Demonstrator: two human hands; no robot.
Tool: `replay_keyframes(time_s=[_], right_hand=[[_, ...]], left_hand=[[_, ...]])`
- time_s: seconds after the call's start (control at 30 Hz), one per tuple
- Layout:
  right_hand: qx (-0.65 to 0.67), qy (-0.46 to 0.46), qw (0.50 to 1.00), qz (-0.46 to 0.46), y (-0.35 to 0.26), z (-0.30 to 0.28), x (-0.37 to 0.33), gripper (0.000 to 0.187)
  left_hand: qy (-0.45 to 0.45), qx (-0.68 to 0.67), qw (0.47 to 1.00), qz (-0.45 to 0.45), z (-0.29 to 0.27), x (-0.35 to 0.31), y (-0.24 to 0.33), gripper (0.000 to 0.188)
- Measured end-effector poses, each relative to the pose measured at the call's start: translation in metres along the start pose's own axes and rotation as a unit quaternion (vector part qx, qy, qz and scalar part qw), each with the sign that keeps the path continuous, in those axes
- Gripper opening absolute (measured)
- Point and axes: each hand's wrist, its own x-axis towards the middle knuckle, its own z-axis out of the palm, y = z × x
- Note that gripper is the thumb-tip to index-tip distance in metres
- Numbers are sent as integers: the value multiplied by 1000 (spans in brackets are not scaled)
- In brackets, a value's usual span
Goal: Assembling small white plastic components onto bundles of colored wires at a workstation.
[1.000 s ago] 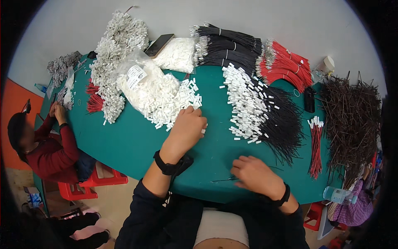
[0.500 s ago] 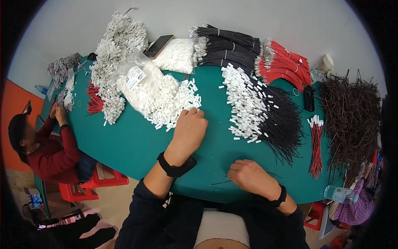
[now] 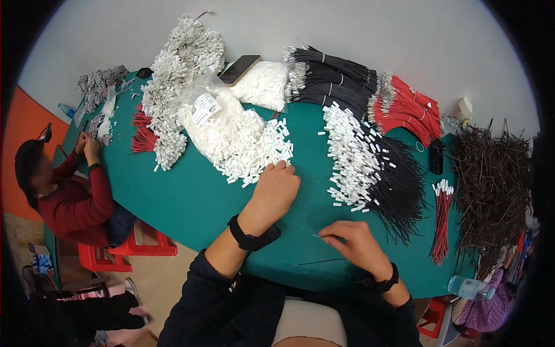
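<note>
At the right edge of a loose pile of white plastic connector housings [image 3: 245,147], my left hand [image 3: 270,194] rests with its fingers curled down and together. Its fingertips are hidden, so what they hold, if anything, does not show. My right hand [image 3: 354,246] is closer to me, over the green table, thumb and forefinger pinching a thin wire whose small pale tip [image 3: 316,235] sticks out to the left. A dark length of wire [image 3: 321,262] lies below that hand; whether it is the same wire I cannot tell.
Black wires with white housings [image 3: 352,156] lie right of centre. Behind are black wire bundles [image 3: 332,75], red wire bundles [image 3: 410,110] and a phone [image 3: 240,69]. Brown wires [image 3: 491,185] and a bottle [image 3: 471,287] are at right. Another person [image 3: 75,191] sits at left.
My right hand has turned from a curled posture to a pinch, with a wire tip now showing. My left hand stays by the housings. The whole view has shifted slightly.
</note>
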Motion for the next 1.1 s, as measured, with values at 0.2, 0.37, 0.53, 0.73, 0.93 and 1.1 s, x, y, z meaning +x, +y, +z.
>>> replay_keyframes(time_s=[0.2, 0.37, 0.53, 0.73, 0.93, 1.1], right_hand=[[-5, 105, 994, 42, -12, -23, 10, 12], [-11, 185, 982, 27, -27, -41, 25, 10], [21, 237, 971, 13, -31, -41, 38, 10], [-2, 250, 968, 0, -24, -38, 35, 10], [-57, 257, 965, -16, -29, -38, 37, 12], [-88, 278, 955, -58, -25, -35, 37, 17]], left_hand=[[50, -269, 961, -38, -15, 8, 0, 11], [40, -653, 753, -72, -37, 3, 14, 12], [30, -740, 666, -90, -36, 2, 20, 17], [18, -785, 612, -99, -36, 1, 22, 17], [21, -796, 600, -78, -30, 3, 27, 15], [4, -755, 651, -79, -36, 2, 32, 19]])
